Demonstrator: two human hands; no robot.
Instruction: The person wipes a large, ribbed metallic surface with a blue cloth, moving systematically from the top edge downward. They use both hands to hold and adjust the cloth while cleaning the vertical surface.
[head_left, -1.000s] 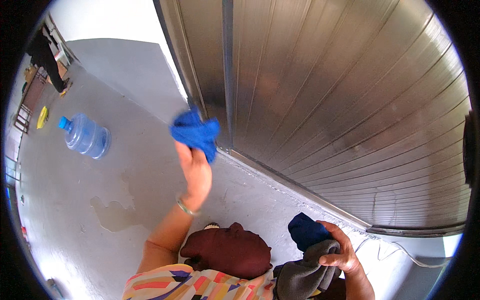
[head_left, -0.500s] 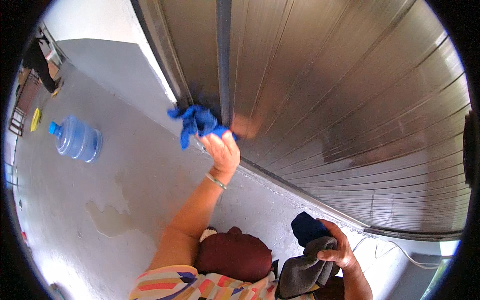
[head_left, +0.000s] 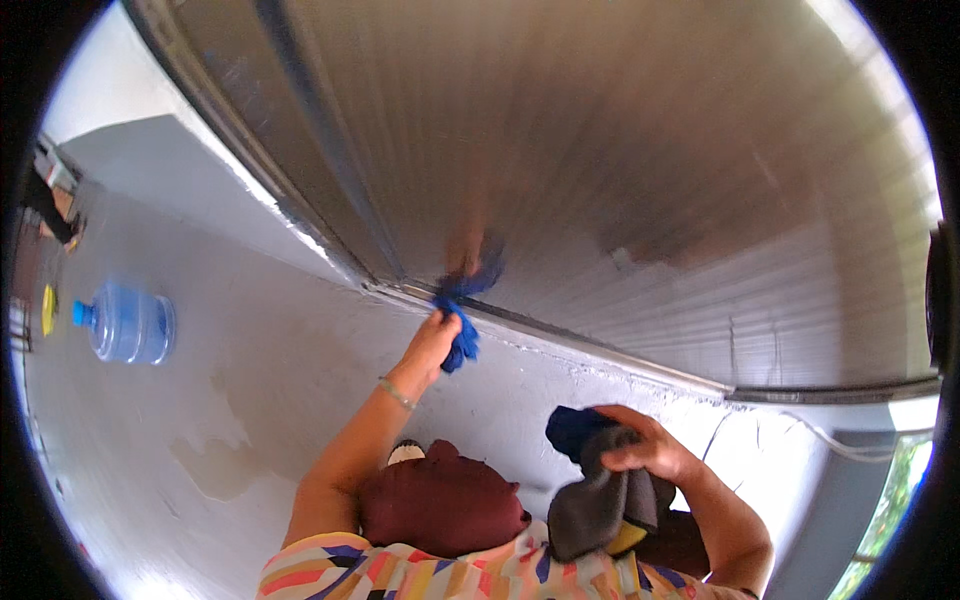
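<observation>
My left hand is closed around a crumpled blue cloth at the bottom edge of a large brown, ribbed metal door. The cloth's upper end is smeared by motion, so I cannot tell exactly where it touches the door. A blurred reflection of the hand and cloth shows in the shiny panel. In front of my body, my right hand grips a bunched dark grey cloth together with a dark blue cloth. A bit of yellow shows under the grey one.
A clear blue water jug lies on its side on the grey floor at left. Nearer is a wet patch. A yellow object and a person's dark-clothed leg are far left. A pale cable hangs at right.
My left hand has moved down with the blue cloth, from the door's upright strip to its bottom edge. The view has shifted; my right hand still holds its cloths.
</observation>
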